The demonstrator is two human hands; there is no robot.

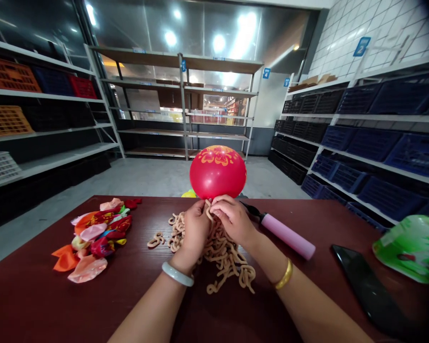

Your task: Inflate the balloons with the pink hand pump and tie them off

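An inflated red balloon (218, 174) with gold print stands above the far side of the table, its neck down between my fingers. My left hand (196, 224) is closed on the balloon's neck, thumb pressed to fingers. My right hand (234, 218) is closed in a pinch at a beige rubber band (209, 212), which hangs looped by the neck. Under and around both hands spreads a tangled pile of beige rubber bands (225, 255); a small clump (156, 239) lies off to the left. The exact grip at the neck is partly hidden by the fingers.
Uninflated balloons (93, 233) in several colours lie at left on the dark red table (136, 305). A pink hand pump (288, 236) lies right of my right hand. Farther right are a black phone (368, 286) and a green bag (411, 250). Shelves with crates (393, 195) line the room.
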